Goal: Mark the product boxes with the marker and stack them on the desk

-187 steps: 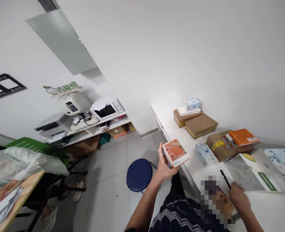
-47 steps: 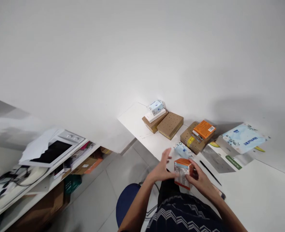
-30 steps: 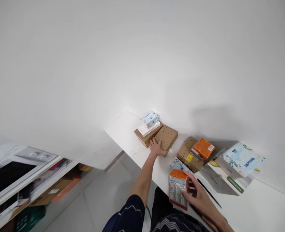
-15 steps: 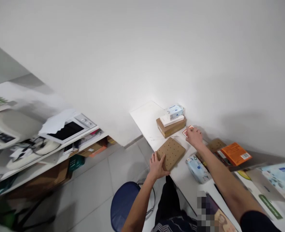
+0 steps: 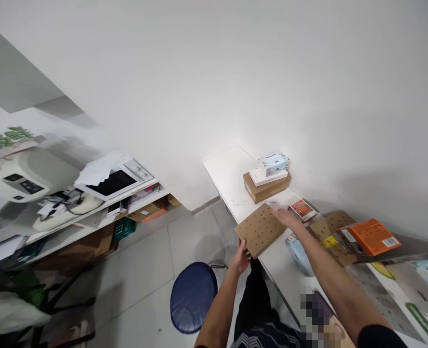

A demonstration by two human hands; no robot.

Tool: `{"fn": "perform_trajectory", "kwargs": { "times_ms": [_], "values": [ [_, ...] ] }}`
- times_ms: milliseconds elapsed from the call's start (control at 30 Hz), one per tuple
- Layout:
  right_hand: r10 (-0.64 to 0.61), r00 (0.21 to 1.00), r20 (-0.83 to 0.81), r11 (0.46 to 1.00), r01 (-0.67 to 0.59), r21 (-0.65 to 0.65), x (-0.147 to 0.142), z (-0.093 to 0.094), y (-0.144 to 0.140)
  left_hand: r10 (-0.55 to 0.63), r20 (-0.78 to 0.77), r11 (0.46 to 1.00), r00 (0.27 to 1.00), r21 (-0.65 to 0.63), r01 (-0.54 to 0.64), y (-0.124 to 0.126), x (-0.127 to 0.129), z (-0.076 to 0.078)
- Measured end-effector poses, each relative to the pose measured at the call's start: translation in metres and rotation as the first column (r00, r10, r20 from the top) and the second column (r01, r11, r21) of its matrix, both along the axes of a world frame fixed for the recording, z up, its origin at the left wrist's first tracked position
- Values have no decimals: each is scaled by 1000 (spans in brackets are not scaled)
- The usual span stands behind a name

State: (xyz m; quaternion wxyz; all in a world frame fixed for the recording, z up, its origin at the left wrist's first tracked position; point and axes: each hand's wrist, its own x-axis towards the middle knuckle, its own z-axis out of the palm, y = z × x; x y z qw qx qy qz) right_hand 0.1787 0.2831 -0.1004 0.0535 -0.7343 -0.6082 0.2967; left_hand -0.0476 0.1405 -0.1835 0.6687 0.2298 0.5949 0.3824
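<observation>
A: Where's the left hand (image 5: 241, 257)?
B: At the near corner of the pegboard (image 5: 260, 229) — fingers curled under its edge, gripping it. The board lies tilted over the front edge of the table (image 5: 225, 166), partly overhanging the floor.

A: And the right hand (image 5: 287, 218)?
B: Resting flat on the board's far corner, fingers stretched out, not clenched on anything.

A: What's close by?
B: Just beyond the right hand, a small red-fronted box (image 5: 302, 209) lies flat on the table. Further back against the wall, a brown carton (image 5: 266, 187) carries a white box (image 5: 268, 176) and a tissue pack (image 5: 274, 163) on top. To the right, another tissue pack (image 5: 298, 246) sits beside the forearm, and an orange box (image 5: 372, 236) rests on a second pegboard (image 5: 332, 228).

A: Below the table?
B: A blue stool (image 5: 194, 297) — near the left arm. Shelves at the left hold a microwave (image 5: 116, 178) with paper on top.
</observation>
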Motion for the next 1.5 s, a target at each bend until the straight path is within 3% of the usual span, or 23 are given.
{"fn": "perform_trajectory", "kwargs": {
  "times_ms": [100, 200, 333, 433, 567, 733, 900, 1067, 1367, 1500],
  "values": [
    [-22, 988, -151, 999, 28, 42, -16, -1, -30, 52, 109, 996, 993, 63, -59, -5, 4, 13],
    [-26, 950, -310, 989, 70, 130, -22, 10, -66, 109, 160, 974, 981, 180, -138, -17, -11, 41],
    [-14, 844, -535, 967, 147, 208, -17, 28, -122, 156, 154, 938, 976, 285, -195, -45, -40, 80],
    [-77, 759, -647, 957, 238, 166, -7, 24, -167, 215, 127, 916, 968, 318, -245, -71, -48, 99],
    [-186, 713, -676, 954, 294, 48, 9, -2, -222, 317, 109, 887, 942, 319, -335, -106, -44, 107],
    [-171, 749, -641, 969, 244, 27, 27, -23, -271, 399, 92, 853, 912, 327, -406, -134, -37, 108],
    [-168, 759, -629, 966, 254, 48, 47, -21, -294, 411, 140, 839, 901, 329, -434, -146, -25, 117],
    [-195, 700, -687, 948, 315, 53, 55, -9, -304, 376, 196, 822, 906, 381, -423, -148, -13, 135],
    [-237, 430, -871, 827, 560, 51, 44, 60, -298, 191, 139, 854, 972, 465, -235, -149, -2, 154],
    [-154, 417, -896, 907, 419, 39, 53, 62, -294, 19, 8, 809, 1000, 588, -20, -155, -5, 165]
  ]
}}
